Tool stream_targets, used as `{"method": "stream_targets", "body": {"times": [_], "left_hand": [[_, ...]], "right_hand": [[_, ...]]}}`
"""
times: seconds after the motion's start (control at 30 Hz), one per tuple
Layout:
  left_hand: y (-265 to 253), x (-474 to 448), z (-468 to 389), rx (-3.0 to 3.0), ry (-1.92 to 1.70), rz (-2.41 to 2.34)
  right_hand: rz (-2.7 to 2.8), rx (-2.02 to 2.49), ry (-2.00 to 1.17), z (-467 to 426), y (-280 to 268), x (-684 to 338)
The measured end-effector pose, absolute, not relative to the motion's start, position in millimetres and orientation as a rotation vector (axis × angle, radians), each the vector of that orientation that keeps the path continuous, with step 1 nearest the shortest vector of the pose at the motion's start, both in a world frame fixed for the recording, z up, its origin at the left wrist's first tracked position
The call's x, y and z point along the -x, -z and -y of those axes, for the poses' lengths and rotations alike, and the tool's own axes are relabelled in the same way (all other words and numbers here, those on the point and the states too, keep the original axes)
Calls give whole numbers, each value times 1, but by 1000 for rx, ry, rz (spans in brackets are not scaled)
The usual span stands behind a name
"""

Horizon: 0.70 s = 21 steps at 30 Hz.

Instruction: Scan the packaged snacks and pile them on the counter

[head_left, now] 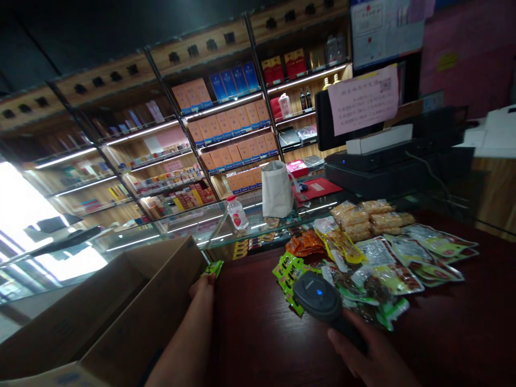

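My right hand [368,346] is wrapped round the handle of a dark barcode scanner [320,295], which has a small blue light on top. Under and beside the scanner head lie several green snack packets [291,271]. At the left, my left hand [201,286] grips another green snack packet [215,267] beside the cardboard box [133,301]. Dark snack packets with green edges [365,298] lie just past the scanner. Orange packets [304,243] and a yellow packet [341,242] are behind them.
Flat silver-and-green pouches [431,252] and bagged tan snacks [368,219] sit on the dark red counter [250,322]. On the glass case stand a white bag [277,191] and a red-capped bottle [237,214]. A monitor [326,121] rises at the right; stocked shelves [229,102] line the back.
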<state>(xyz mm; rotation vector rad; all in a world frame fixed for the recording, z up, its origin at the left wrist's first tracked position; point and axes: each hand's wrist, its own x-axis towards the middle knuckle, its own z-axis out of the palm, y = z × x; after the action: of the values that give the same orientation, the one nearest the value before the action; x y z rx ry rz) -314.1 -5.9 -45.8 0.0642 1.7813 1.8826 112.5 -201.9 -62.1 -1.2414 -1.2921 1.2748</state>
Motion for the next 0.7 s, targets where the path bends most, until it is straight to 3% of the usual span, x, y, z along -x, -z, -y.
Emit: {"method": "stream_targets", "body": {"times": [0.5,0.7], "left_hand": [[53,282,48,-445,-1800,-1823],[71,196,61,-972,-1428,-1620]], "right_hand": [[1257,1244,-1237,204,59,-120],[1127,1194,-1215,198,62,-125]]}}
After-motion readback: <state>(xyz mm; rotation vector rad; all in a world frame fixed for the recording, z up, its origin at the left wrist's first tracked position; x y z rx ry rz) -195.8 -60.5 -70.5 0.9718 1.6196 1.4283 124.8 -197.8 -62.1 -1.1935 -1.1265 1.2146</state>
